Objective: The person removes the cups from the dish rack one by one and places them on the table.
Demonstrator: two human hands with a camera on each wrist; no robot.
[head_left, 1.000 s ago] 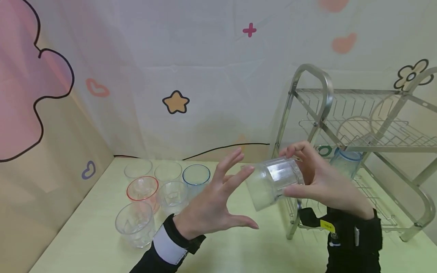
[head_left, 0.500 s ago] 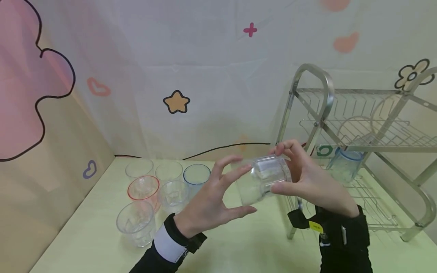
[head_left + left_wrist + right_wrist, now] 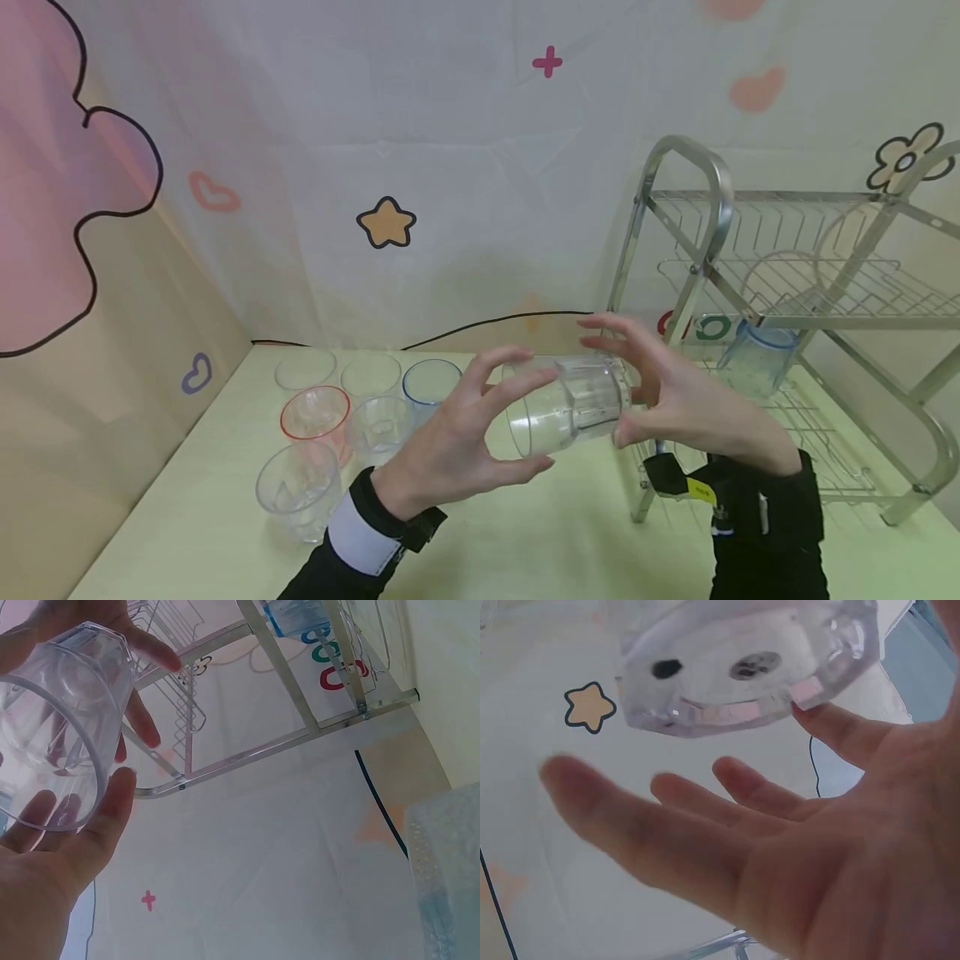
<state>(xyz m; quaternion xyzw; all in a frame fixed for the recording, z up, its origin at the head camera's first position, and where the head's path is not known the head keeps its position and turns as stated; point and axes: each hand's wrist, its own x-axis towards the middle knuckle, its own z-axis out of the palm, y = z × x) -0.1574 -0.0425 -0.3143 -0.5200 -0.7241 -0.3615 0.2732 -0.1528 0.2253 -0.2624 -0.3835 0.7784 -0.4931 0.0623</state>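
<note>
A clear faceted drinking glass (image 3: 573,400) is held on its side above the table, its mouth toward my left hand (image 3: 453,437) and its base toward my right. The left fingers and thumb curl round the mouth end; the left wrist view shows fingers through the glass wall (image 3: 90,750). My right hand (image 3: 686,412) stands spread around the base, and in the right wrist view one fingertip appears to touch the base edge (image 3: 802,694). To the left stand several tumblers, among them a red-rimmed glass (image 3: 315,414), a blue-rimmed glass (image 3: 432,385) and a clear glass (image 3: 300,496).
A two-tier metal dish rack (image 3: 708,196) stands at the right. Its lower level holds a blue glass (image 3: 761,358); clear round plates (image 3: 780,275) lean on the upper one. A patterned cloth (image 3: 465,167) hangs behind the pale green table (image 3: 510,550).
The right hand has brought the glass leftward into the left hand and levelled it. The left hand has taken hold of the mouth end, while the right fingers have spread off the base.
</note>
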